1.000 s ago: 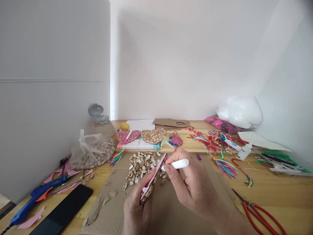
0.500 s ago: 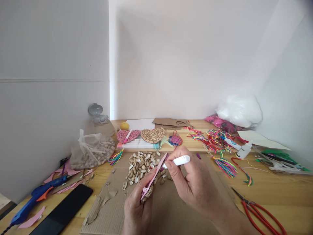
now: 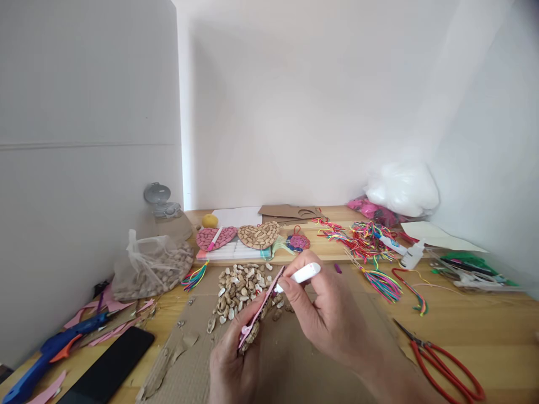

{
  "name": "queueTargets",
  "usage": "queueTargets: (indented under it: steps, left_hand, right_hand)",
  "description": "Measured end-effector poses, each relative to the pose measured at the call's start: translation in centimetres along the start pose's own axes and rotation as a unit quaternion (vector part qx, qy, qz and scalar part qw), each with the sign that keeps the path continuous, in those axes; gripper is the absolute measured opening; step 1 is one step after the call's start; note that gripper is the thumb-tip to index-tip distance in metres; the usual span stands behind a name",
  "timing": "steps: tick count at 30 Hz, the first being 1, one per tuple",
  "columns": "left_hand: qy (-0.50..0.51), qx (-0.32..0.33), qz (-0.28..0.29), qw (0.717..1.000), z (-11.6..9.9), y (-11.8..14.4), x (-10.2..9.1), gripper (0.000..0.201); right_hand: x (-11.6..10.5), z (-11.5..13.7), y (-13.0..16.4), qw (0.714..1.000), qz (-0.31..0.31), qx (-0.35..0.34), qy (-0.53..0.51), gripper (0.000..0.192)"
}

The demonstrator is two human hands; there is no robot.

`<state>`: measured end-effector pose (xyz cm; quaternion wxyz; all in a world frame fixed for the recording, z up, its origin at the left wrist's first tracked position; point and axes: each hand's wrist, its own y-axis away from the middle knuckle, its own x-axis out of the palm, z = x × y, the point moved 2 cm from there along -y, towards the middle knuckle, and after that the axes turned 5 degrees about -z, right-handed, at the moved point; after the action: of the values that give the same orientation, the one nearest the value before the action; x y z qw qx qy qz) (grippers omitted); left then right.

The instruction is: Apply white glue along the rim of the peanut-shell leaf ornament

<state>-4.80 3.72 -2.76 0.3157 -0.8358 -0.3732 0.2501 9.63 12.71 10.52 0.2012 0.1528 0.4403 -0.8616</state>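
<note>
My left hand [image 3: 236, 353] grips a pink-backed craft piece [image 3: 263, 306] on edge, peanut shells glued to its right side. My right hand [image 3: 332, 314] is closed round a white marker [image 3: 306, 273] whose tip points at the shell side; my fingers partly hide where it meets. A purple cap [image 3: 338, 268] lies just beyond the right hand. Behind the craft piece, loose peanut shells [image 3: 240, 289] are heaped on a cardboard sheet [image 3: 185, 359].
Two shell-covered hearts, one pink [image 3: 206, 238] and one plain [image 3: 257, 234], lie at the back. Red-handled scissors [image 3: 446, 365] sit at right, beside colourful cords [image 3: 381, 283]. A blue glue gun [image 3: 46, 356], a phone [image 3: 109, 367] and a bag of peanuts [image 3: 155, 266] are at left.
The whole view has shifted slightly. The craft piece is turned more edge-on, showing less of its pink back. Both hands keep their holds.
</note>
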Motion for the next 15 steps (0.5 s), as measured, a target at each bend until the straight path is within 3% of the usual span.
queueTargets:
  steps: [5,11,15]
  left_hand:
    - [0.033,-0.001,-0.048,0.998,0.01,0.24,0.11,0.04]
    - [0.056,-0.036,-0.04,0.997,0.42,0.45,0.12,0.035]
    - [0.07,-0.085,-0.045,0.993,0.96,0.83,-0.04,0.03]
  right_hand:
    - [-0.66,-0.3,-0.36,0.999,-0.015,0.031,0.005,0.017]
    - [-1.01,0.24,-0.32,0.996,-0.006,0.064,-0.06,0.02]
    - [-0.96,0.16,-0.52,0.997,-0.002,0.072,-0.036,0.019]
